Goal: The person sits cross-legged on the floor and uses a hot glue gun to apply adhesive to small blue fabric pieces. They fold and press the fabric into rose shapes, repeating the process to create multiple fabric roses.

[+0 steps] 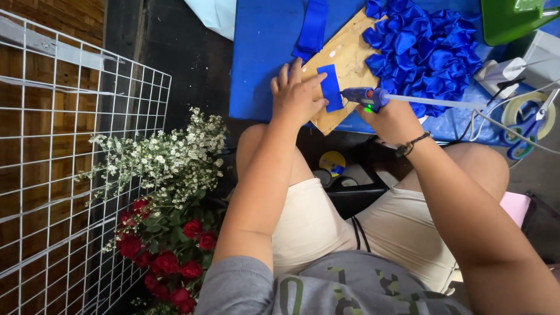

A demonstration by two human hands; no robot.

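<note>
Two bare hands at work over a wooden board (345, 55) lying on the blue surface (262, 52), near its front edge. Left hand (296, 99) laid flat on the board's front-left part, fingers spread, fingertips pressing the left side of a small blue ribbon strip (330, 87); grip spread, not pinching. Right hand (392, 116) just beyond the board's front corner, grip pressed together around the handle of a blue glue gun (364, 96), nozzle aimed left and touching or all but touching the strip's right edge; green light glowing low on the gun body, pale glue stick (434, 102) jutting out behind toward the right. Dark bracelet (413, 143) on the right wrist. Heap of folded blue ribbon petals (423, 46) toward the back right of the surface, partly overlapping the board's far edge. Longer folded blue ribbon (312, 29) at the board's back-left corner. Tape roll (528, 114) and blue-handled scissors (525, 134) at the right edge. Below the front edge, bare knees and pale shorts. On the floor to the left, a bunch of red roses (166, 256) with small white flowers (157, 160) above, beside a white wire grid panel (64, 163).
</note>
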